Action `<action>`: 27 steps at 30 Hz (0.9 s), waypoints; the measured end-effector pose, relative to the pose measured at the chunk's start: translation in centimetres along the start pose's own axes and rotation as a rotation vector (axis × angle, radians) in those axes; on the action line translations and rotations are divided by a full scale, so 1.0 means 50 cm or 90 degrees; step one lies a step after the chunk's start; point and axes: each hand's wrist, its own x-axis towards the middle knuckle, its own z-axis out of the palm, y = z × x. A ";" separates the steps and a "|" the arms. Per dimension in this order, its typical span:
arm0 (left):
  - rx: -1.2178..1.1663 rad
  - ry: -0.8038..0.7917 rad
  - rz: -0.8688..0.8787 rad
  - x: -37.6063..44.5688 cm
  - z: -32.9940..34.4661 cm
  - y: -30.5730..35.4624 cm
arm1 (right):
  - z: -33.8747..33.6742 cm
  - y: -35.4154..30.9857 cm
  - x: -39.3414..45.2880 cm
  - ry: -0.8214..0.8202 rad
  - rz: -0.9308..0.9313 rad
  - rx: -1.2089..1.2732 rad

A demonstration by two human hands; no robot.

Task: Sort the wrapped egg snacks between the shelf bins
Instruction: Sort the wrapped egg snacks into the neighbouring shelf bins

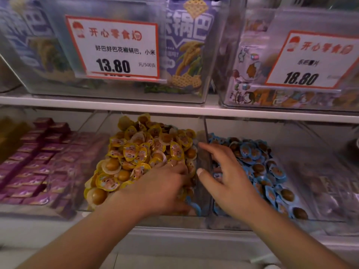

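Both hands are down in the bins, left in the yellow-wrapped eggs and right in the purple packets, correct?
Not quite. The head view shows the right hand in the blue-wrapped eggs; the purple packets lie far left, untouched. The left hand is in the yellow-wrapped eggs.

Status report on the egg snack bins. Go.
Left hand dug into the yellow-wrapped eggs, grip hidden. Right hand open over the blue-wrapped eggs. One blue wrapper sits in the yellow bin's front corner. Nothing blocking.
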 end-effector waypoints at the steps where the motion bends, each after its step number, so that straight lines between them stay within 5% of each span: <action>1: 0.042 -0.004 -0.010 0.003 0.003 -0.008 | 0.000 0.000 0.000 -0.001 0.003 -0.002; 6: -0.046 0.018 -0.030 0.003 -0.015 -0.061 | -0.003 -0.002 -0.001 -0.012 0.008 -0.010; 10: -0.152 0.214 -0.082 0.001 -0.014 -0.068 | -0.003 -0.005 -0.002 -0.017 0.011 -0.017; 14: 0.041 0.367 -0.264 0.011 -0.016 -0.061 | -0.002 -0.007 -0.002 -0.019 0.013 -0.016; 17: -0.021 0.396 -0.196 0.003 -0.031 -0.035 | -0.002 -0.009 -0.001 -0.015 0.010 -0.020; 20: -0.102 0.161 -0.069 -0.009 -0.029 -0.012 | -0.002 -0.010 -0.001 -0.008 0.009 -0.032; 23: 0.039 -0.090 -0.098 -0.005 -0.004 0.009 | -0.003 -0.013 -0.002 -0.005 0.006 -0.042; 27: 0.038 -0.099 -0.081 0.021 0.005 0.032 | -0.001 -0.018 -0.003 -0.001 0.013 -0.049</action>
